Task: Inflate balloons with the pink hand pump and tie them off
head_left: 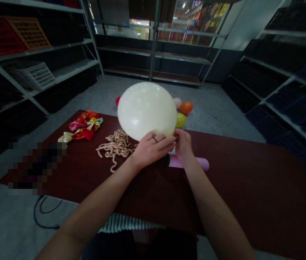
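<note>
A large, inflated pale balloon (pixel 146 108) is held over the table in front of me. My left hand (pixel 153 146) lies along its lower side, fingers closed together toward the neck. At the balloon's lower right, my right hand (pixel 183 142) pinches the neck area, and the fingertips of both hands meet there. The neck itself is mostly hidden by the fingers. Beneath my right wrist lies a pink hand pump (pixel 203 164) with a black end. A tangle of beige cords (pixel 117 144) sits to the left of my left hand.
Uninflated balloons (pixel 83 124) are heaped at the table's (pixel 250 173) left. On the floor beyond are an orange balloon (pixel 186 107), a yellow-green balloon (pixel 180 120), and pink and red ones. Shelves with crates (pixel 36 75) line the room. A black cable (pixel 37 216) hangs at lower left.
</note>
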